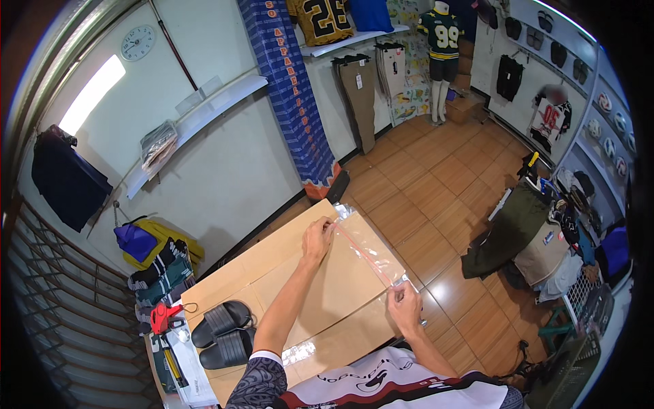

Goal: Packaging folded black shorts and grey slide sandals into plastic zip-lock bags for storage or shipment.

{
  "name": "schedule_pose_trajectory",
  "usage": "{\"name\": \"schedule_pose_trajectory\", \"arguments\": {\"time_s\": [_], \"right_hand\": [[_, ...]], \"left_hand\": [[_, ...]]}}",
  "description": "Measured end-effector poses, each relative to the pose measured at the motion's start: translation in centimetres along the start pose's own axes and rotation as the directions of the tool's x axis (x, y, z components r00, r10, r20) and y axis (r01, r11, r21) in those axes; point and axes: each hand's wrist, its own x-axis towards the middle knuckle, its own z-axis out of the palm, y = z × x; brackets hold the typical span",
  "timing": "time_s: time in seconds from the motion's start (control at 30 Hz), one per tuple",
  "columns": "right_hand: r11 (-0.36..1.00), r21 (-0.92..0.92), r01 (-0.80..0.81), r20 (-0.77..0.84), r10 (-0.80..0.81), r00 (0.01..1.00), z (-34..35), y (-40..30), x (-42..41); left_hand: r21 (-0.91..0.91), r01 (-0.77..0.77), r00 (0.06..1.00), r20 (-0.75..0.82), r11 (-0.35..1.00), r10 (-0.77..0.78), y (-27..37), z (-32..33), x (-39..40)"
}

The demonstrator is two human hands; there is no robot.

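A clear plastic bag with a red strip along its near edge lies across the far right end of a cardboard-covered table. My left hand pinches one end of the red strip. At the strip's other end, near the table's right edge, my right hand grips the bag's corner between thumb and fingers. The strip runs taut and straight between the two hands. A pair of black slide sandals rests on the cardboard, left of my left forearm.
Left of the sandals are a red tagging gun and a yellow-and-black cutter. Folded clothes are stacked beyond the table's left end. A blue printed pillar rises past the far corner. Garments are heaped across the tiled floor.
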Motion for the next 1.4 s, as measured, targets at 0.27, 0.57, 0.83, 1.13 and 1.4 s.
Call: {"name": "schedule_pose_trajectory", "arguments": {"time_s": [0.27,0.57,0.83,1.13,1.4], "right_hand": [[0.997,-0.078,-0.001,0.235,0.02,0.972,3.7,-3.6,-5.9],[0.99,-0.12,0.073,0.423,-0.015,0.906,9.1,-7.3,-13.2],[0.99,-0.119,0.082,0.403,-0.027,0.915,10.2,-9.0,-16.1],[0.956,-0.267,0.125,0.385,-0.013,0.923,9.3,-11.2,-15.5],[0.93,-0.253,0.267,0.456,-0.129,0.88,11.2,-13.2,-12.1]], "left_hand": [[0.028,0.05,0.997,0.058,0.998,-0.051,-5.1,-4.5,-4.1],[0.174,-0.085,0.996,0.047,0.981,0.078,-9.7,-11.8,-8.3],[0.133,-0.03,0.999,0.041,0.991,0.025,-10.7,-15.4,-11.0],[-0.055,-0.061,0.993,-0.109,0.997,0.054,-5.7,-22.2,-17.6],[-0.022,0.138,0.923,-0.36,0.99,-0.137,-8.2,-31.5,-26.2]]}}
